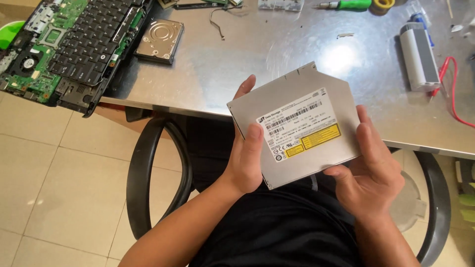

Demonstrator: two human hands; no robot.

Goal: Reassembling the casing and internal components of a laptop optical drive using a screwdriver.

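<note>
Left hand (pixel 246 157), right hand (pixel 368 170): both closed on edges of flat silver disc drive (pixel 297 123), held over lap, 6 o'clock of metal table (pixel 237 64). Risk: loose edge grip, likely slip, drop onto tiled floor (pixel 64 183).

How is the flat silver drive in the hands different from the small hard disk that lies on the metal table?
The silver optical drive is held in the air by the left hand and right hand; the hard disk lies untouched on the metal table. The optical drive looks wider and thinner; the hard disk looks smaller and thicker. The optical drive shows a white and yellow label; the hard disk shows a round pressed shape. Both are grey metal and roughly rectangular.
</note>
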